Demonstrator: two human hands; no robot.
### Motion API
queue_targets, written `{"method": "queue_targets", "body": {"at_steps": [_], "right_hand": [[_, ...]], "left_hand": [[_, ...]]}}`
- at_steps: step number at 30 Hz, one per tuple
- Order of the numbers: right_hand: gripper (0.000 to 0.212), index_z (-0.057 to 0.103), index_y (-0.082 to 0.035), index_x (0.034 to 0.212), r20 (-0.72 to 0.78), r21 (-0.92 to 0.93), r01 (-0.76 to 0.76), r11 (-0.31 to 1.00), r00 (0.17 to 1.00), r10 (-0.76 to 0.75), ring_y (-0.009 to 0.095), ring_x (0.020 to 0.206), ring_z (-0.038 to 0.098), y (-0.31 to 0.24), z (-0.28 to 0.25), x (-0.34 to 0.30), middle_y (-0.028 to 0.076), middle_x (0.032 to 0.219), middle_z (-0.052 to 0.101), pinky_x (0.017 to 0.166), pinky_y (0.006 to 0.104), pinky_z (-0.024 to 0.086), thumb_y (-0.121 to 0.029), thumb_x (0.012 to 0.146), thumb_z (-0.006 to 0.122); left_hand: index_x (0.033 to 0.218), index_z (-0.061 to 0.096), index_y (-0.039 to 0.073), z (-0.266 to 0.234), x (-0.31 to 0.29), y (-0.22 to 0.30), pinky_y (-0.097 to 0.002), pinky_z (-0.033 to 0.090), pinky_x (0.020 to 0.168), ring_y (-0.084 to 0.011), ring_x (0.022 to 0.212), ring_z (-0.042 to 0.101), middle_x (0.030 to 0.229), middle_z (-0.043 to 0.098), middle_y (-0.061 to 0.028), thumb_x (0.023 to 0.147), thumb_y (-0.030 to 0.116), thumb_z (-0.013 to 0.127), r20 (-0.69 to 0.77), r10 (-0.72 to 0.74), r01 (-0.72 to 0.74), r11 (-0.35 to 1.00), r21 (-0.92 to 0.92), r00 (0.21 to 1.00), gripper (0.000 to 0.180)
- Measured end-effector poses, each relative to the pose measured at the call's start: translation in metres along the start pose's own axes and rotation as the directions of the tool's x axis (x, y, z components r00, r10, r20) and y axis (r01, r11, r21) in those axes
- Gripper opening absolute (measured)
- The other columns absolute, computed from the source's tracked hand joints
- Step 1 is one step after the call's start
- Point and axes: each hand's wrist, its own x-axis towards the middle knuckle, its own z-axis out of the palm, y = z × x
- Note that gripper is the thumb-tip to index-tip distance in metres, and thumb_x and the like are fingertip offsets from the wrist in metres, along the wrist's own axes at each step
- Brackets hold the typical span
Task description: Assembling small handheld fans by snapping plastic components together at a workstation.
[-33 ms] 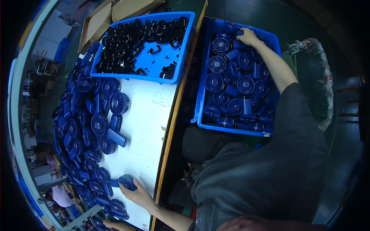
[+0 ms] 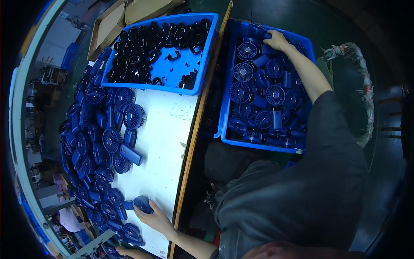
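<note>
My left hand point(image 2: 156, 220) is closed around the round head of a dark blue handheld fan point(image 2: 142, 204) at the near end of the white table. The fan's handle points left, toward a large pile of matching fans point(image 2: 111, 140). My right hand point(image 2: 278, 42) reaches to the far end of a blue bin point(image 2: 224, 116) on the right. Its fingers are bent over a blue fan point(image 2: 267, 36), partly hidden by the hand. More handheld fans point(image 2: 274, 95) fill this bin, lying in mixed directions.
A blue tray point(image 2: 148, 87) of small black curved parts point(image 2: 138, 52) stands on the table point(image 2: 166, 129). A wooden strip point(image 2: 188, 146) edges the table. Beyond are cardboard boxes point(image 2: 105, 30). Another person's hand point(image 2: 131, 252) shows at the lower left. A wrapped hoop point(image 2: 368, 93) is at right.
</note>
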Motion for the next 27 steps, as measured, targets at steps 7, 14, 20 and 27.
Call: {"method": "queue_targets", "body": {"at_steps": [7,14,20,27], "right_hand": [[0.060,0.055,-0.010,0.138,0.024,-0.086,0.133,0.987,0.991,-0.131,0.035,0.125,0.055,-0.008,0.025,0.026,0.018,0.136,0.058,0.107,0.0430,0.044,-0.034,0.085,0.070],[0.046,0.061,-0.008,0.129,-0.021,-0.224,0.057,0.973,0.998,-0.063,0.036,0.121,0.058,-0.004,0.030,0.037,0.020,0.127,0.063,0.103,0.0449,0.047,-0.026,0.087,0.067],[0.028,0.067,0.000,0.113,-0.254,0.392,0.441,0.807,0.895,-0.366,0.019,0.094,0.068,-0.086,0.019,-0.071,0.014,0.105,0.071,0.082,0.0329,0.054,-0.015,0.090,0.066],[0.045,0.060,-0.002,0.128,0.270,0.962,-0.084,0.258,0.410,-0.872,0.013,0.089,0.064,-0.223,-0.006,-0.309,0.009,0.104,0.067,0.077,0.0290,0.054,-0.038,0.100,0.059]], "left_hand": [[0.143,0.039,-0.009,0.015,0.009,-0.006,-0.0472,0.036,0.111,-0.0434,0.130,0.043,0.141,0.043,-0.0314,0.094,0.031,0.065,-0.041,-0.101,0.099,0.994,-0.036,0.994,0.069],[0.142,0.041,-0.008,-0.026,-0.001,-0.011,-0.0394,0.038,0.107,-0.0319,0.124,0.049,0.137,0.048,-0.0235,0.096,0.022,0.063,-0.055,-0.153,0.124,0.928,-0.353,0.987,0.060],[0.137,0.046,-0.008,-0.082,-0.034,0.018,-0.0409,0.051,0.096,-0.0318,0.117,0.058,0.132,0.052,-0.0238,0.094,0.045,0.060,-0.189,-0.026,-0.130,0.632,-0.764,0.982,0.070],[0.130,0.052,-0.006,-0.046,-0.041,0.080,-0.0437,0.054,0.093,-0.0364,0.106,0.063,0.129,0.054,-0.0313,0.064,0.079,0.073,0.305,0.484,0.186,0.279,-0.942,0.820,0.109]]}}
